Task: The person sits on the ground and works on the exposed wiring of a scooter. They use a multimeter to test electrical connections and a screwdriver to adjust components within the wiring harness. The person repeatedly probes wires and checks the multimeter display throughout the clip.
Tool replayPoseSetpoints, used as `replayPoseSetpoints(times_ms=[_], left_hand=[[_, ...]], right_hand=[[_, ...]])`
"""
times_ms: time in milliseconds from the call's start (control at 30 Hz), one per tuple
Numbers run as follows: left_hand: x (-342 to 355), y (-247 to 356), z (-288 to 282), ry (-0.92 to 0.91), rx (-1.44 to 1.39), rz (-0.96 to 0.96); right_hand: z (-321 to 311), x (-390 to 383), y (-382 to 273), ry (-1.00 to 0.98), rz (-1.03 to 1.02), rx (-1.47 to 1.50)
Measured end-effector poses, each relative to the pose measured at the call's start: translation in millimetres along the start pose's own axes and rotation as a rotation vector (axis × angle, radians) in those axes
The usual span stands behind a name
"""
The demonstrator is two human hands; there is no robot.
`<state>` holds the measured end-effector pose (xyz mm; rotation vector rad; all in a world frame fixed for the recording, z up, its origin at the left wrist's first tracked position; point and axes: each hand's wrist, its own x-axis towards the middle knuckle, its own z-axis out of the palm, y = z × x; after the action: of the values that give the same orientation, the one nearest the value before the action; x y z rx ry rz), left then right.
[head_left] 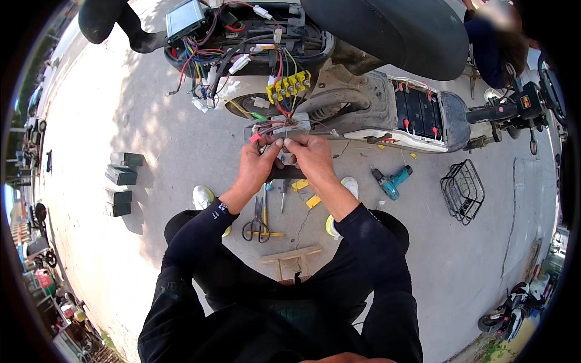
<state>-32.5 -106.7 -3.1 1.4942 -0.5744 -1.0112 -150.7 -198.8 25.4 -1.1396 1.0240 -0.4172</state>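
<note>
Pale concrete ground (436,260) is spreading around both hands, and an opened electric scooter (345,100) is standing just beyond them. Left hand (257,163) and right hand (313,159) are meeting at their fingertips, each closing narrowly on thin wires (262,127); fingers are hiding the exact pinched part. These wires are running away from the fingertips, while a red connector (254,138) is sitting just beside the left fingers. Farther beyond, a yellow terminal block (289,88) is resting. Behind the left hand, the sleeve cuff (219,210) is showing small pale marking; far right of the right hand, a handlebar unit (530,104) is bearing a coloured label.
</note>
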Motion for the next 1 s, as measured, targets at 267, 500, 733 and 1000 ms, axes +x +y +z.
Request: replayPoseSetpoints(times_ms=[267, 500, 733, 1000], left_hand=[[-4.6, 13.4, 5.2, 0.063, 0.124, 0.045], [-2.1, 13.0, 9.8, -0.002, 0.026, 0.039], [-0.2, 19.0, 1.5, -0.030, -0.187, -0.118], [3.3, 15.8, 6.3, -0.015, -0.170, -0.065]], right_hand=[[5.1, 4.1, 13.0, 0.100, -0.379, -0.487], [-0.8, -2.0, 1.1, 0.112, -0.316, -0.575], [1.8, -4.6, -3.3, 0.112, -0.396, -0.691], [-0.2, -6.4, -2.5, 0.125, -0.388, -0.702]])
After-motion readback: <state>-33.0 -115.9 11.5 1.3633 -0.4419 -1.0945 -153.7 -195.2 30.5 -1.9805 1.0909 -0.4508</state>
